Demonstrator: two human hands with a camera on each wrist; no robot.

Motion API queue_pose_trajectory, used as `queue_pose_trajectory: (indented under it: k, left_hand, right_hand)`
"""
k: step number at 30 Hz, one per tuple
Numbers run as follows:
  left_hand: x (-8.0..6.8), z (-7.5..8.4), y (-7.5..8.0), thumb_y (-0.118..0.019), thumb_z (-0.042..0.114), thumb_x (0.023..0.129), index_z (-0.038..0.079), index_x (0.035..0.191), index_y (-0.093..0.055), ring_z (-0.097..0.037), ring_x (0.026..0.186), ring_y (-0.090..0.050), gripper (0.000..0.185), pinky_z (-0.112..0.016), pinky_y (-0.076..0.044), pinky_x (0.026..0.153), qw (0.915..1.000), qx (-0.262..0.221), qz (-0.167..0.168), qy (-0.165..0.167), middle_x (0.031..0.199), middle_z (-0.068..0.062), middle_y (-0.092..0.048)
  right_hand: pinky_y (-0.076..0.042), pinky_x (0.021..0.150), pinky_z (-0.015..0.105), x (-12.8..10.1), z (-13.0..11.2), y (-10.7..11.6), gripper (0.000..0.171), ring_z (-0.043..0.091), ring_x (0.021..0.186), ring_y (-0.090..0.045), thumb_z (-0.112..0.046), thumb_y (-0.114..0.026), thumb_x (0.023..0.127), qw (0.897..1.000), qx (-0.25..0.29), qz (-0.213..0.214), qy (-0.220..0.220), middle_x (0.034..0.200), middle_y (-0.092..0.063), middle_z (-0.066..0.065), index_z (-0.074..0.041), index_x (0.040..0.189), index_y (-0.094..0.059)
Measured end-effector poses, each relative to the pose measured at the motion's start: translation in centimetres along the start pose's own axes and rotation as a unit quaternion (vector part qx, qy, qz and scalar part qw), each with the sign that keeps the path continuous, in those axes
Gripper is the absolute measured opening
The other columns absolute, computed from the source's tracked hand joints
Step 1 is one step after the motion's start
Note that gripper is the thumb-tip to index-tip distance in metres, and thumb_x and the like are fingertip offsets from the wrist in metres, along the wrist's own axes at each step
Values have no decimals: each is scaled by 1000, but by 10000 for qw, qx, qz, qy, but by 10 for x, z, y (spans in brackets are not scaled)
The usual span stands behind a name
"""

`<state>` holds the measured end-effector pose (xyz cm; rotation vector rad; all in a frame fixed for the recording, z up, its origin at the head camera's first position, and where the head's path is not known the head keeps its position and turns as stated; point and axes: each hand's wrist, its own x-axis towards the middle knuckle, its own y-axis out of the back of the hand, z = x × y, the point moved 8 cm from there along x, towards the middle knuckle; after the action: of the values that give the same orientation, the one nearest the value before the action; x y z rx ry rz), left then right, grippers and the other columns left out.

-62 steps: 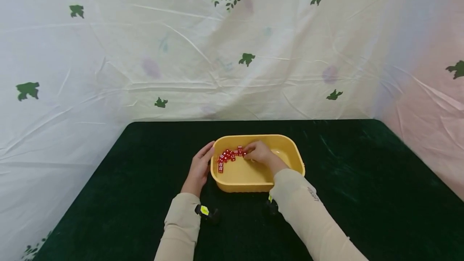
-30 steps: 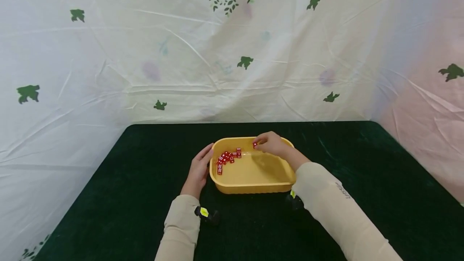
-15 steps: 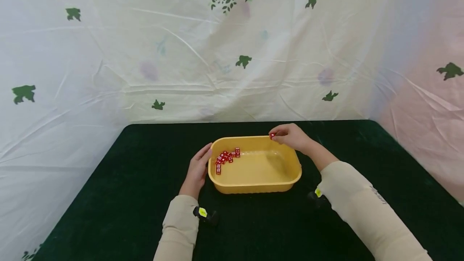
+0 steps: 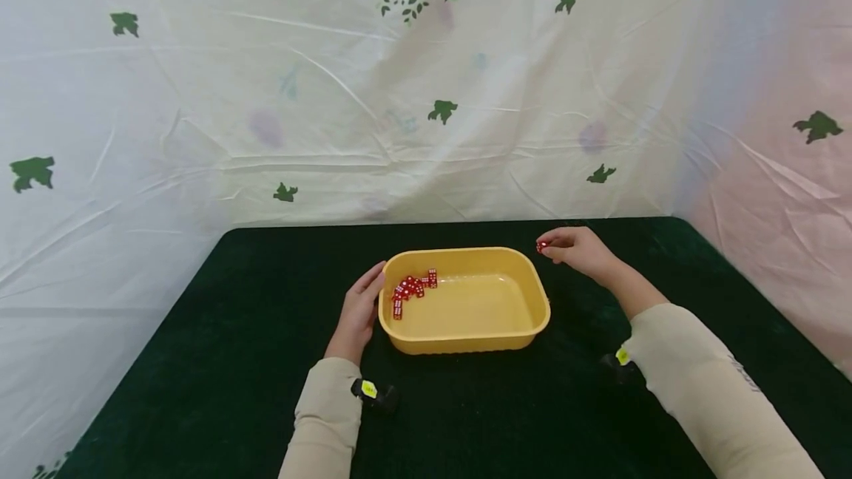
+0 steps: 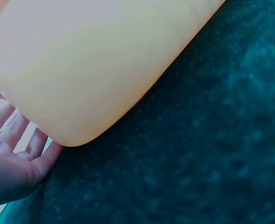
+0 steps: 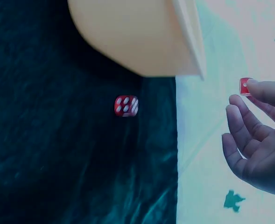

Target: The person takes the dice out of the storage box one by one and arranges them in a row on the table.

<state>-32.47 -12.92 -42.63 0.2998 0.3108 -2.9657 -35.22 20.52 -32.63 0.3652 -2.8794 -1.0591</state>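
Observation:
A yellow plastic tub point(image 4: 466, 344) stands on the dark green cloth. Red dice with white dots, several of them point(image 4: 414, 287), lie bunched along its left and back inside wall. My left hand point(image 4: 356, 316) rests against the tub's left side, its fingers extended along the outer wall in the left wrist view. Beyond the tub's right back corner, my right hand point(image 4: 577, 248) pinches one red die point(image 6: 244, 87) between thumb and index finger, the other fingers loosely spread. In the right wrist view another red die point(image 6: 126, 106) lies on the cloth beside the tub.
The green cloth point(image 4: 266, 390) covers the table, whose back edge meets a pale hanging sheet point(image 4: 373, 131) printed with green leaves. Black wrist cameras point(image 4: 376, 394) with yellow labels hang under both wrists.
My right hand has lifted a die out of the tub and carried it right, past the tub's back right rim. The left hand stays at the tub's left side.

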Motion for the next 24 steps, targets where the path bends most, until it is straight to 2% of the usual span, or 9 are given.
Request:
queue_pose_trajectory:
  k: [9,14,24]
  left_hand:
    - [0,1,-1,-52,39,83,24,121,-50,-13,107,-42,41,-34,-35,90,10000,26,-21,-43,122,7,-43]
    - [0,1,0,-52,38,83,24,120,-50,-14,108,-41,40,-36,-34,90,10000,-19,-3,-4,122,6,-43]
    - [-1,2,-2,-52,34,85,22,120,-50,-16,110,-40,37,-37,-33,91,10000,-54,-62,1,124,3,-42]
  right_hand:
    - [-41,79,45,-14,26,2,32,31,86,-50,-15,-51,87,9999,91,13,-140,105,-52,22,4,113,-50]
    - [-43,77,43,-20,40,-6,32,33,88,-50,-15,-51,87,9993,251,-140,-241,104,-52,22,5,112,-50]
    - [-44,69,34,-28,69,-22,32,26,82,-50,-15,-51,87,9971,455,-377,-477,100,-53,16,5,111,-51]
